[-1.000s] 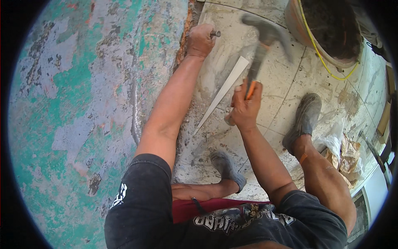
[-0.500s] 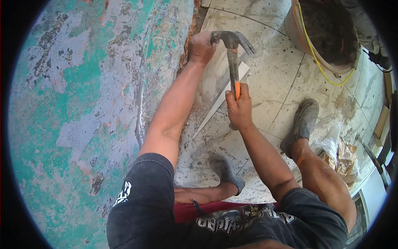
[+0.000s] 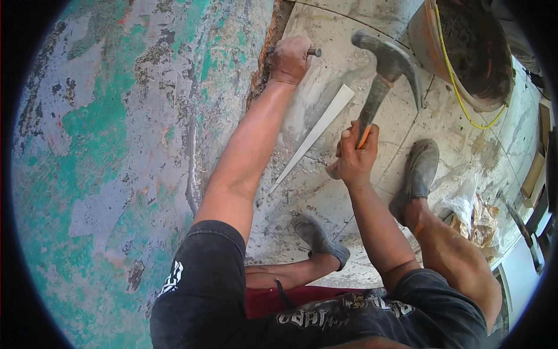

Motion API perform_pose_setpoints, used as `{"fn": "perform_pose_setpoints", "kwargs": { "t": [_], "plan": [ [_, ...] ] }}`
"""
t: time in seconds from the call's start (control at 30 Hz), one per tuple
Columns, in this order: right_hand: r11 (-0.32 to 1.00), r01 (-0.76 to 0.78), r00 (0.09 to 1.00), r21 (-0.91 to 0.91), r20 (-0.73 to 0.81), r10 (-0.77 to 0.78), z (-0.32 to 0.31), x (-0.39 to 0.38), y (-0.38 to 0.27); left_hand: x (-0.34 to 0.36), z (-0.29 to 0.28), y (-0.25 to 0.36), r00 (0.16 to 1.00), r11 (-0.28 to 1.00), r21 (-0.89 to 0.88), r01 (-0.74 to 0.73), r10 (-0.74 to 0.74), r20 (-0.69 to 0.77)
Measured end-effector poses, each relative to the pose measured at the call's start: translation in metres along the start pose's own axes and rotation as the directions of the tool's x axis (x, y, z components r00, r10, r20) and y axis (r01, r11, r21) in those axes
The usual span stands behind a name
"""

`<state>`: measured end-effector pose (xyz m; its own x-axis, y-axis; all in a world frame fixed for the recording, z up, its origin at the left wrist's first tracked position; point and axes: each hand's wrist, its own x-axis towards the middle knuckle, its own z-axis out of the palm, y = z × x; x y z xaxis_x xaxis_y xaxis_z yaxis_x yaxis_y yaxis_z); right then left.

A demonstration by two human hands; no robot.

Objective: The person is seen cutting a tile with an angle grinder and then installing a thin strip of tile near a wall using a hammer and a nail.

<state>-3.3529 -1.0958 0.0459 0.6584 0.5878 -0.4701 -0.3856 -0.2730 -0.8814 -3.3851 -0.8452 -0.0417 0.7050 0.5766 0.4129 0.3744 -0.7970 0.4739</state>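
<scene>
My left hand (image 3: 291, 60) is closed round a dark steel chisel (image 3: 315, 52), its blunt end sticking out to the right of the fist. The chisel's other end points left at the broken, reddish edge along the foot of the wall (image 3: 145, 128) and is mostly hidden. In my right hand (image 3: 357, 154) is a claw hammer (image 3: 389, 63) with a black and orange handle. Its head is raised to the right of the chisel, apart from it, with the claw turned right. A thin white wedge-shaped tile offcut (image 3: 317, 132) lies on the floor between my arms.
Crumbs of debris lie on the pale tiled floor (image 3: 401, 139). A mortar-smeared bucket (image 3: 427, 43) with a yellow rim handle stands at the far right. Crumpled plastic and brown paper (image 3: 482, 224) lie beside my right leg. My shoes (image 3: 421, 171) rest on the tiles.
The hammer has swung back to the right, away from the chisel's end, which now shows. My right hand has shifted right; my left hand stays almost in place.
</scene>
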Motion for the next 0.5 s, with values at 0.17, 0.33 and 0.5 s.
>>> {"fn": "perform_pose_setpoints", "kwargs": {
  "t": [0.17,0.33,0.5],
  "plan": [
    [0.988,0.041,0.995,-0.148,0.101,-0.026,0.005,0.021,0.027,0.004,0.012,0.005,0.998,1.000,0.020,0.018,-0.017,-0.053],
    [0.983,-0.133,0.991,0.125,0.012,0.132,0.011,0.002,0.004,0.004,0.008,0.001,0.999,1.000,0.012,-0.001,0.002,-0.047],
    [0.997,-0.058,0.997,-0.046,0.051,0.061,0.003,0.013,0.029,0.001,0.011,0.006,0.998,0.998,0.029,-0.047,0.048,-0.046]
  ]
}}
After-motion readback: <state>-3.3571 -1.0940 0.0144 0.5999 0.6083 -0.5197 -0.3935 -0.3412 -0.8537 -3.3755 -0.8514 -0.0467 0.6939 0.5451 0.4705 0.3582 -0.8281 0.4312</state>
